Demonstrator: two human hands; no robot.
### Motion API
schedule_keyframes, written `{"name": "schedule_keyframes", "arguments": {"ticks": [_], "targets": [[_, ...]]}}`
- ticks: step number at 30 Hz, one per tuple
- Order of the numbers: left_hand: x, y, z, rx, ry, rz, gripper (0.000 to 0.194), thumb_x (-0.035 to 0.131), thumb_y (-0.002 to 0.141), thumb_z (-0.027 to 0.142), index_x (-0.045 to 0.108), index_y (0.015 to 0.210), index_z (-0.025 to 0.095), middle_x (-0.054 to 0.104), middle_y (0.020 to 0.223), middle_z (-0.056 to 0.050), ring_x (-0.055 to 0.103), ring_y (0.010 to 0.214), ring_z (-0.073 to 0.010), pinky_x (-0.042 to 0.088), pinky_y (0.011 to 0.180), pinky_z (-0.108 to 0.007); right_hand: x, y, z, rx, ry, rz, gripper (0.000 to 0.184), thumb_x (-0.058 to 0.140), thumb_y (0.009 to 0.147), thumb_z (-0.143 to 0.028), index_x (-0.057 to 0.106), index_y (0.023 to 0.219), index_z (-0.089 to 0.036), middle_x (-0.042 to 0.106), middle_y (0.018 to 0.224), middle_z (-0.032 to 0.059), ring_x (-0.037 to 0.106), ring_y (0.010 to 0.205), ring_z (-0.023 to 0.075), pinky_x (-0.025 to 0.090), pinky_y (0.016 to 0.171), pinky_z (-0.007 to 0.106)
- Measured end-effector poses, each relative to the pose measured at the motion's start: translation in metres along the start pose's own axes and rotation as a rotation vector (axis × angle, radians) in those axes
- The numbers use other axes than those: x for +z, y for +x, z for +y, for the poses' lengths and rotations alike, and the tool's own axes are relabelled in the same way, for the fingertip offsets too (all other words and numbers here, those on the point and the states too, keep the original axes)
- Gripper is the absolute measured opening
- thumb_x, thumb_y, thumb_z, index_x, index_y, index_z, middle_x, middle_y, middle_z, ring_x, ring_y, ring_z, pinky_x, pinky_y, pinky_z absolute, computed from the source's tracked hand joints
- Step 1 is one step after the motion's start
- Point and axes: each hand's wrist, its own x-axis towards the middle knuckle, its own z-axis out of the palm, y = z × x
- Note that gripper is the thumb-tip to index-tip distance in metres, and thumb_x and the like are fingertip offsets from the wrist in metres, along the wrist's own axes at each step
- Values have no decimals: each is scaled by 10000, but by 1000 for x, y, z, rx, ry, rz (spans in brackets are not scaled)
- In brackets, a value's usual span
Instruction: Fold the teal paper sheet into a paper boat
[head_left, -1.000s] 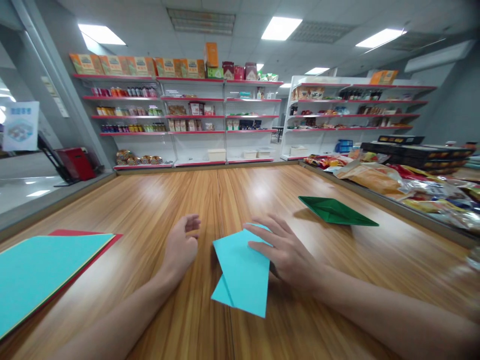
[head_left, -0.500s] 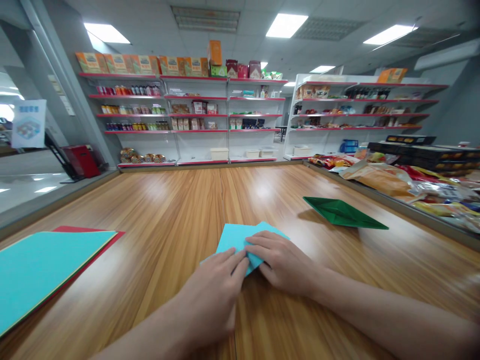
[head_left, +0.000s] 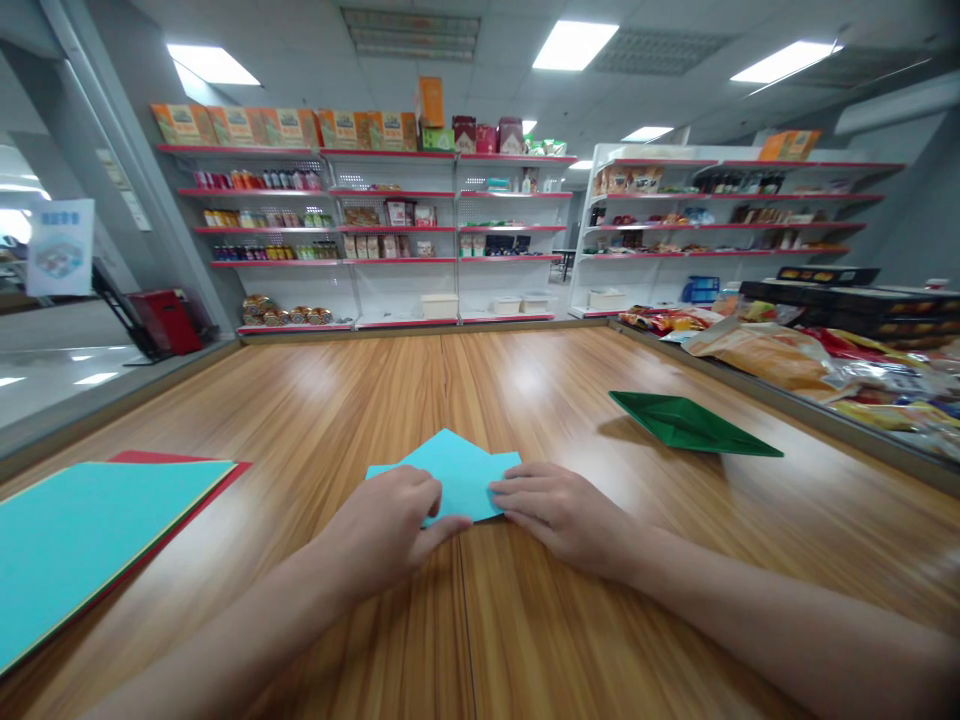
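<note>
A folded sheet of light-blue paper lies on the wooden table in front of me, with a peak pointing away and a flap sticking out at each side. My left hand grips its left part, fingers curled over the top and thumb along the near edge. At the right part, my right hand holds the paper with fingers close together at the near right edge; its thumb is largely hidden. Farther right, apart from both hands, rests a folded green paper boat.
A stack of coloured paper sheets, light blue on top with red beneath, lies at the table's left. Packaged snacks and black boxes line the right side. Beyond the table's raised edge stand stocked shelves.
The blue paper has turned, so its peak now points away from me. My left hand has shifted left and back onto the paper's left side; my right hand stays at the right.
</note>
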Motion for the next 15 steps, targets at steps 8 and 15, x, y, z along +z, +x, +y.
{"name": "schedule_keyframes", "arguments": {"ticks": [8, 15], "targets": [[-12, -3, 0, 35, -261, 86, 276, 531, 879, 348, 559, 1098, 182, 568, 1144, -119, 559, 1038, -257, 458, 858, -380, 0, 2, -5, -17, 76, 37, 245, 437, 949, -168, 667, 1031, -154, 702, 1040, 91, 639, 996, 192, 510, 885, 365], [-13, -4, 1, 68, -204, -145, 180, 469, 898, 215, 648, 890, 200, 670, 889, -80, 633, 828, -234, 462, 718, -312, 0, 1, -9, 113, 153, 67, 206, 469, 937, -201, 668, 988, -176, 706, 910, 66, 643, 866, 179, 501, 783, 321]]}}
